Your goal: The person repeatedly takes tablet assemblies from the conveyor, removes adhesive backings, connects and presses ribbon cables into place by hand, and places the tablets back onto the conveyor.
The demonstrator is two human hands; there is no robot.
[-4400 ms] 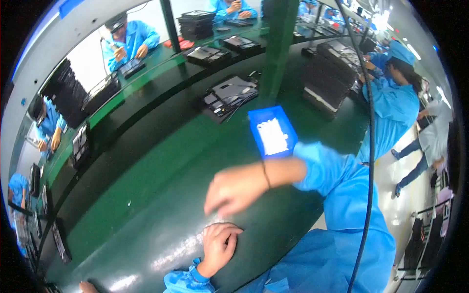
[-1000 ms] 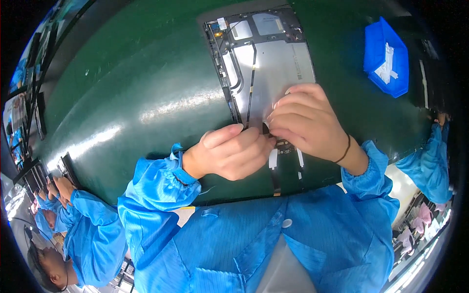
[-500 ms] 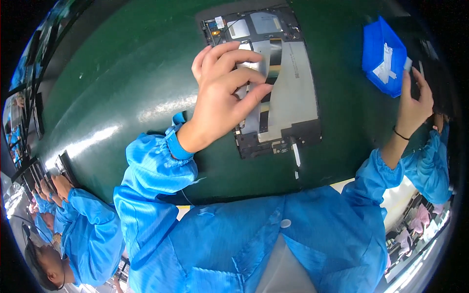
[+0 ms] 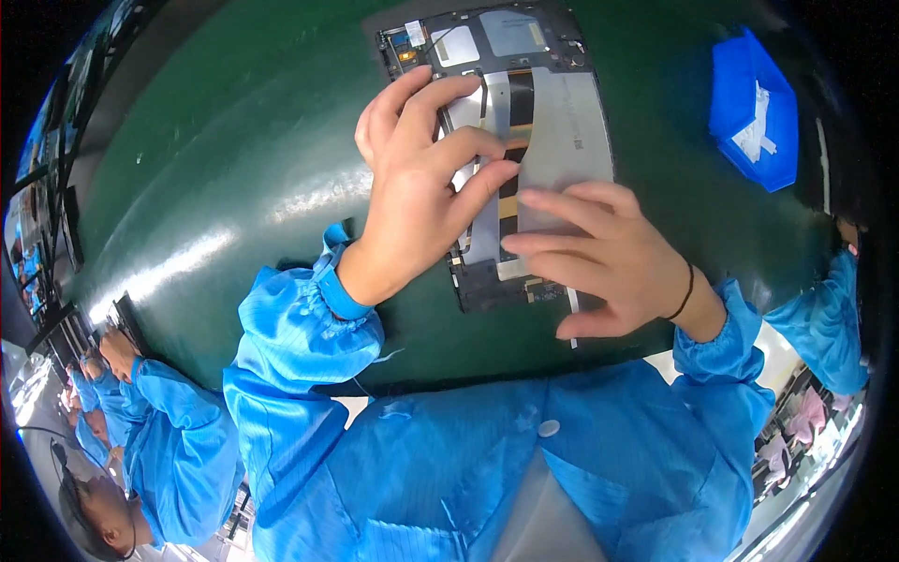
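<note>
An opened tablet (image 4: pixel 576 112) with silver panels and a black frame lies on the green table in front of me. A flat black-and-gold ribbon cable (image 4: pixel 521 98) runs down its middle. Thumb and index finger of my left hand (image 4: pixel 407 183) close in a pinch at the cable's edge, the other fingers curled over the tablet's left side. My right hand (image 4: pixel 613 262) is over the lower right of the tablet, fingers apart, with two fingertips beside the cable's lower part. Whether they touch it I cannot tell. A narrow white strip (image 4: pixel 573 302) shows partly below that hand.
To the right on the green table (image 4: pixel 253 122) stands a blue bin (image 4: pixel 788 140) with white scraps (image 4: pixel 757 131) in it. Another person in blue (image 4: pixel 178 431) works at the left edge. A blue sleeve (image 4: pixel 822 309) of someone else shows at far right.
My right hand has come from the blue bin, where a small pale piece was at its fingertips, to the tablet. That piece no longer shows in it. My left hand keeps its pinch.
</note>
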